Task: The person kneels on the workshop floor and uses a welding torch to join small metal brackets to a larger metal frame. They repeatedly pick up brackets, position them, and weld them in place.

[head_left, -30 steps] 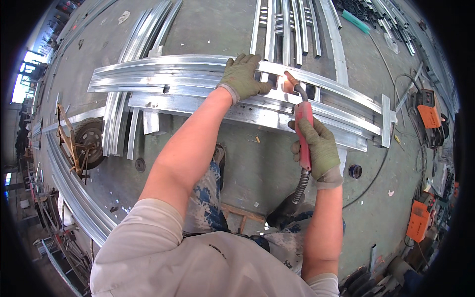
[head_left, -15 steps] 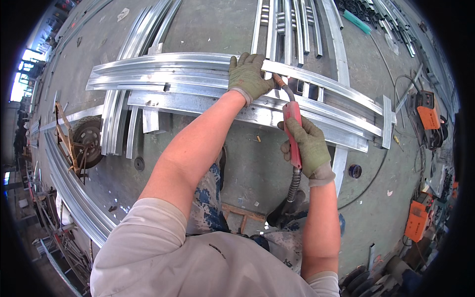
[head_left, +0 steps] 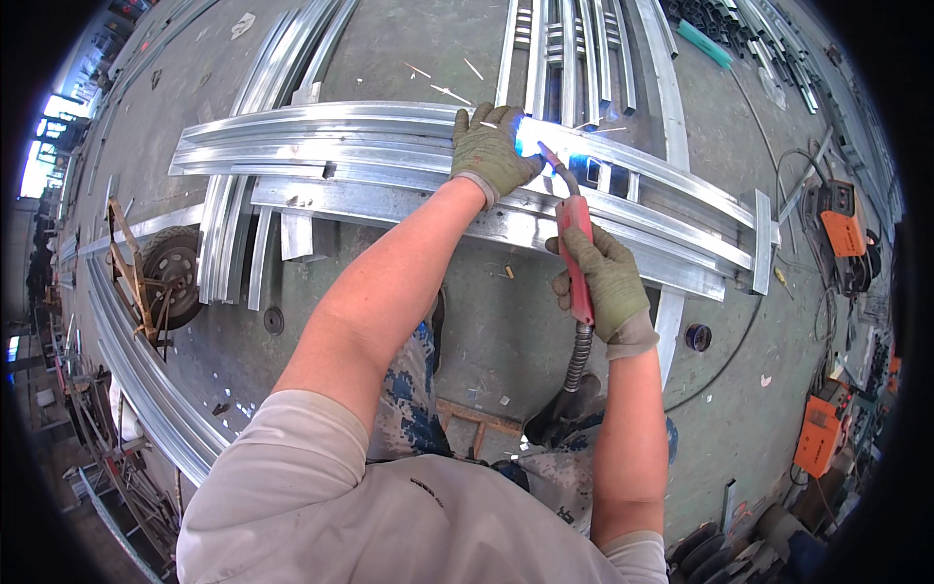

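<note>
Midway along the steel rails (head_left: 311,154), I've got left hand (head_left: 486,148) laid over them, fingers spread, gripping nothing visible. Right of it, arc glare (head_left: 528,136) on the rails, torch (head_left: 577,277) tip there. Right hand (head_left: 611,282), at their near edge, wrapped round the torch. Likely mid-weld; next move wants steady torch.

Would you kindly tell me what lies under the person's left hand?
Under the gloved left hand are silvery metal profiles, which show to its left; at its right, bright glare washes out detail. What the palm covers cannot be seen.
</note>
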The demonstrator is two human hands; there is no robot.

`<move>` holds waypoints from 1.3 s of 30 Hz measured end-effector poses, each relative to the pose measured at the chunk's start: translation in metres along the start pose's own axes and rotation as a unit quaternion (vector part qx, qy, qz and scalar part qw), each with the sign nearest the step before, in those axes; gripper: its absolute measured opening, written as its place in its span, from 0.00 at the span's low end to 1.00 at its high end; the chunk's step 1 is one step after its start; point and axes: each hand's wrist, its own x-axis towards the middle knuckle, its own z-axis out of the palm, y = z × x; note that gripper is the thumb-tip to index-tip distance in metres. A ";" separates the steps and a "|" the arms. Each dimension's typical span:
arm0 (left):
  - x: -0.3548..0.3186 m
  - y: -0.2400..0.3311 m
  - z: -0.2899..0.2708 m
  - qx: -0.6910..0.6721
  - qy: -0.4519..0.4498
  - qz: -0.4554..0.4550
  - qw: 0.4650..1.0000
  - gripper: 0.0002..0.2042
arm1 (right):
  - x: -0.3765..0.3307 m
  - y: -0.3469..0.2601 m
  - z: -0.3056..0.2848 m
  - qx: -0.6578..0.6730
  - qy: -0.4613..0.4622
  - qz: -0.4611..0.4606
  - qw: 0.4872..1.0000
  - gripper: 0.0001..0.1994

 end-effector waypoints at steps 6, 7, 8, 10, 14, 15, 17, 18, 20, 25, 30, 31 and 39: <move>0.000 0.003 -0.002 0.021 -0.007 0.007 1.000 0.43 | 0.001 0.001 -0.004 0.015 0.000 0.002 1.000 0.28; 0.002 0.006 -0.005 0.025 -0.035 -0.001 0.999 0.44 | 0.001 0.002 -0.004 0.020 0.001 0.005 1.000 0.27; 0.002 0.007 -0.010 0.030 -0.062 -0.011 0.998 0.45 | 0.001 0.002 -0.004 0.025 -0.001 0.008 1.000 0.27; 0.001 -0.001 0.000 0.018 -0.011 0.004 1.000 0.44 | 0.001 0.003 -0.003 0.027 -0.007 0.002 1.000 0.28; 0.000 0.001 -0.003 -0.002 0.002 0.011 1.000 0.44 | 0.004 0.006 -0.002 0.003 0.008 0.002 1.000 0.28; 0.000 0.001 -0.001 -0.005 0.005 0.008 1.000 0.44 | 0.003 0.005 -0.001 0.009 0.008 0.002 1.000 0.28; -0.001 0.001 0.000 -0.010 0.011 0.001 1.000 0.45 | 0.001 0.003 0.000 0.019 0.008 0.002 1.000 0.28; -0.001 0.002 -0.002 -0.015 0.005 0.000 1.000 0.45 | 0.000 0.003 0.000 0.020 0.013 0.001 1.000 0.28; -0.001 0.002 -0.004 -0.026 -0.006 -0.001 1.000 0.45 | 0.000 0.002 -0.002 0.022 0.024 -0.001 0.999 0.27; 0.000 0.006 -0.007 -0.035 -0.005 -0.003 0.999 0.44 | -0.001 0.000 -0.006 0.027 0.009 0.000 1.000 0.27; -0.002 -0.001 0.001 -0.015 0.016 0.008 1.000 0.43 | 0.003 0.004 -0.004 0.011 0.005 0.005 1.000 0.28; -0.002 -0.001 0.002 -0.004 0.017 0.006 1.000 0.43 | 0.003 0.004 -0.003 0.011 0.004 0.005 1.000 0.29; -0.004 0.001 -0.005 -0.044 0.019 0.017 0.999 0.42 | -0.016 -0.005 -0.001 -0.017 0.040 -0.039 0.998 0.26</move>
